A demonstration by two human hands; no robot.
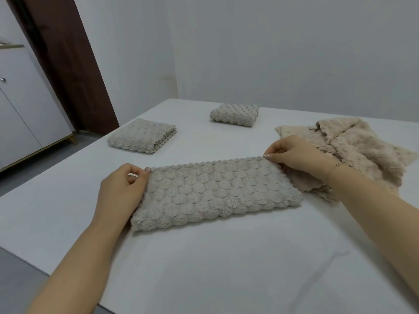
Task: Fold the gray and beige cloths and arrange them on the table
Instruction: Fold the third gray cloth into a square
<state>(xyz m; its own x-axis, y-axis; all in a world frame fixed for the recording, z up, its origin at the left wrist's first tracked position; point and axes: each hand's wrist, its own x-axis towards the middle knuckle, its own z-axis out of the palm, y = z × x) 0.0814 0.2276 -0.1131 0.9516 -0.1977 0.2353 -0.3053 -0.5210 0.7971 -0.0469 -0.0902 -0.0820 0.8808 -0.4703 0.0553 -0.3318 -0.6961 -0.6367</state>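
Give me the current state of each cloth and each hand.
Gray cloth in hands: folded into a long strip, flat on the table.
Left folded cloth: folded, set down.
Far folded cloth: folded, set down.
Beige cloths: unfolded, heaped.
Left hand: pinching the strip's left corner.
Right hand: pinching its right corner.

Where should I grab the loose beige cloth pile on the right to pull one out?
Pinch the raised flap at the top of the beige pile, coming from above on the far side. It stands up off the heap, while the lower edges lie flat and tangled under the right hand.
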